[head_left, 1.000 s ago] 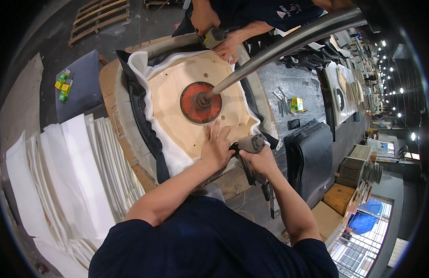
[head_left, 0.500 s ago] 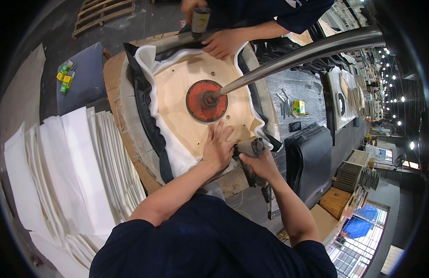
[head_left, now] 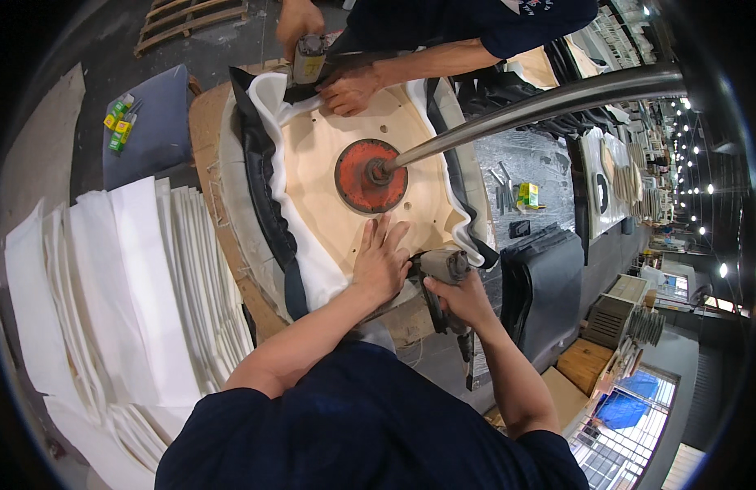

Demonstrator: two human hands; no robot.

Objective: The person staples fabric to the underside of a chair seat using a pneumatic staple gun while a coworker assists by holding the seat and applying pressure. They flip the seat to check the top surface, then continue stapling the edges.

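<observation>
My left hand (head_left: 381, 266) lies on the near part of a pale plywood panel (head_left: 313, 180), fingers stretched out and spread. White padding (head_left: 290, 220) and black cover material (head_left: 264, 188) stand up around the panel's edges. A pneumatic staple gun (head_left: 445, 263) is in my right hand (head_left: 469, 300), its nose beside my left fingers at the panel's near edge. The exact contact point of the nose is hidden. A round red press plate (head_left: 376, 189) on a metal rod (head_left: 541, 106) sits on the panel's middle.
Across from me, a co-worker holds another staple gun (head_left: 309, 59), the other hand (head_left: 350, 90) at the panel's far edge. White sheets (head_left: 141, 269) stack at left; black sheets (head_left: 545, 282) at right. Small boxes (head_left: 528, 194) lie on the wrapped table (head_left: 549, 171).
The co-worker's staple gun and hands have moved left along the far edge. My hands keep nearly the same place, the left slightly shifted; the view has moved a little.
</observation>
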